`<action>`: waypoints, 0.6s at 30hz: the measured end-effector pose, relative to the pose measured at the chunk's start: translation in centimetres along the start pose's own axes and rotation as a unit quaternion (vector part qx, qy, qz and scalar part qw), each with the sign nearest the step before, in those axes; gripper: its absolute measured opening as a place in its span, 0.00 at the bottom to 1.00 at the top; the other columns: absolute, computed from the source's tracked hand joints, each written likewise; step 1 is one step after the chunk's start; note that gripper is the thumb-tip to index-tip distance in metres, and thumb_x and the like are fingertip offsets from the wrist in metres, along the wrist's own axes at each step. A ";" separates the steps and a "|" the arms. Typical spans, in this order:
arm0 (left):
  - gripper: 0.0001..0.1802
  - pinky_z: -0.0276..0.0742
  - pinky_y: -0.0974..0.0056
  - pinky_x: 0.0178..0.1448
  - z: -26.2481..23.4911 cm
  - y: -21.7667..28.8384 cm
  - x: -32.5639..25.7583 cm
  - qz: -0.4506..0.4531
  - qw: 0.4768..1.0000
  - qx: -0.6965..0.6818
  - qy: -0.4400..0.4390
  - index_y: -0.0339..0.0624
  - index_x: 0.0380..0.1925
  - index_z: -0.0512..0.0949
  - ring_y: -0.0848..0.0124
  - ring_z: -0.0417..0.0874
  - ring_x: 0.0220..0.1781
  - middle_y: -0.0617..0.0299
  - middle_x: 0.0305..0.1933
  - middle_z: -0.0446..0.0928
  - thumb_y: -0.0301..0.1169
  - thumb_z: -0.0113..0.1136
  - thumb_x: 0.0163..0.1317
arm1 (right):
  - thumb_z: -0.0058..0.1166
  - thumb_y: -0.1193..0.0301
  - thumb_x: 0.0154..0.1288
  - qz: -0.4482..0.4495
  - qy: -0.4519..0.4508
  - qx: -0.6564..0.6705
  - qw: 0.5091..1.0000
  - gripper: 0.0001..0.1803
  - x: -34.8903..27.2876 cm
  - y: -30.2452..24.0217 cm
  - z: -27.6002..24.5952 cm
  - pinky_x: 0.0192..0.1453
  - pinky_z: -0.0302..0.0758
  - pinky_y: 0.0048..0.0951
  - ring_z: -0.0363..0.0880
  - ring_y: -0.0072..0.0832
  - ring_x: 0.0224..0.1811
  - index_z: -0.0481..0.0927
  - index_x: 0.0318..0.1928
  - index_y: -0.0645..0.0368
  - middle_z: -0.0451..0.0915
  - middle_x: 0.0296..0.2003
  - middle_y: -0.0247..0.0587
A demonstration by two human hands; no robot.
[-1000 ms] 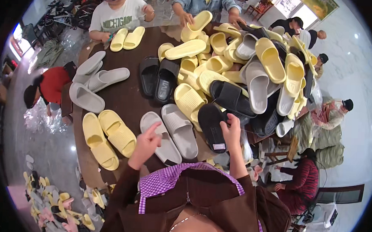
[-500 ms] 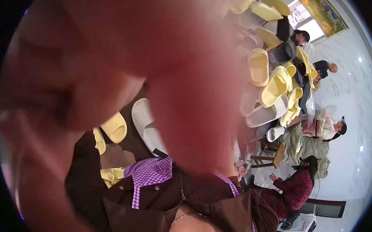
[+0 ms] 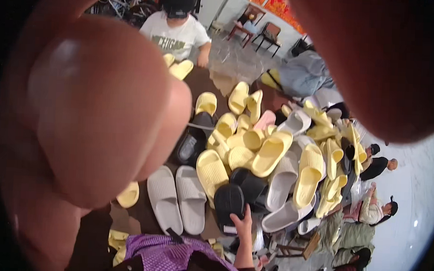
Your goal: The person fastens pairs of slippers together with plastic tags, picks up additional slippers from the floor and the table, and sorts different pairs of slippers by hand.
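Very close to the camera, my left hand (image 3: 107,106) fills the left side of the view; its bent fingers are large and partly cut off, so any hold is hidden. Another blurred, close-up finger crosses the upper right corner. At the table's near side, my right hand (image 3: 243,226) grips a black slipper (image 3: 228,204), thumb on its edge. Left of that slipper lie two light grey slippers (image 3: 163,196), side by side. A yellow slipper (image 3: 212,171) lies just beyond it, and another black slipper (image 3: 249,183) is partly under the heap.
A heap of yellow, grey and black slippers (image 3: 272,155) spreads over the brown table (image 3: 200,80) to the right. Across it stands a person in a white shirt (image 3: 180,34). Chairs (image 3: 270,36) are farther back; other people sit at right. Purple checked cloth (image 3: 158,254) covers my lap.
The view has swung up to show the table and the far person. My left hand has uncovered the middle of the picture, and my right hand with the black slipper now shows.
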State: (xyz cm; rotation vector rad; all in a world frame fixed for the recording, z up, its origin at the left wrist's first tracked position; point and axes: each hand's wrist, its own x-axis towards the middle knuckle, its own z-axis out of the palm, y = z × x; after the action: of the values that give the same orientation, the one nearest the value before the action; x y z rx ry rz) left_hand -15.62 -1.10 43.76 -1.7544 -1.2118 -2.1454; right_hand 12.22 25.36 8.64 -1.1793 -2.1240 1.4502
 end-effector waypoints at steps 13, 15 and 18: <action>0.33 0.56 0.80 0.14 1.4 -2.3 4.3 -0.048 0.957 -0.193 -0.211 0.72 0.63 0.55 0.81 0.56 0.15 0.43 0.53 0.63 0.27 0.52 0.62 | 0.66 0.68 0.43 -0.008 0.060 -0.056 0.997 0.44 1.6 -1.3 0.0 0.59 0.67 0.33 0.73 0.39 0.55 0.61 0.62 0.64 0.73 0.51 0.57; 0.33 0.56 0.80 0.14 1.7 -1.6 4.1 -0.040 0.943 -0.218 -0.249 0.74 0.63 0.55 0.82 0.55 0.15 0.42 0.55 0.62 0.27 0.52 0.63 | 0.66 0.68 0.42 -0.020 0.083 -0.052 0.995 0.44 1.5 -1.4 0.4 0.58 0.68 0.33 0.73 0.41 0.54 0.61 0.62 0.64 0.73 0.51 0.57; 0.34 0.55 0.81 0.13 -7.9 -1.1 0.4 -0.038 0.926 -0.232 -0.295 0.78 0.63 0.55 0.82 0.54 0.15 0.41 0.58 0.61 0.27 0.51 0.63 | 0.64 0.70 0.42 -0.058 0.086 -0.048 0.993 0.43 0.7 -1.9 0.3 0.57 0.69 0.35 0.73 0.45 0.54 0.62 0.61 0.63 0.73 0.51 0.58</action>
State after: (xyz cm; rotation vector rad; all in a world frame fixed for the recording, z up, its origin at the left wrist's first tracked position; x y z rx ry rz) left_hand -22.47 -5.18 43.51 -2.7433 -0.9061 -2.1392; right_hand 10.71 25.46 10.00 -1.1485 -2.1245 1.1651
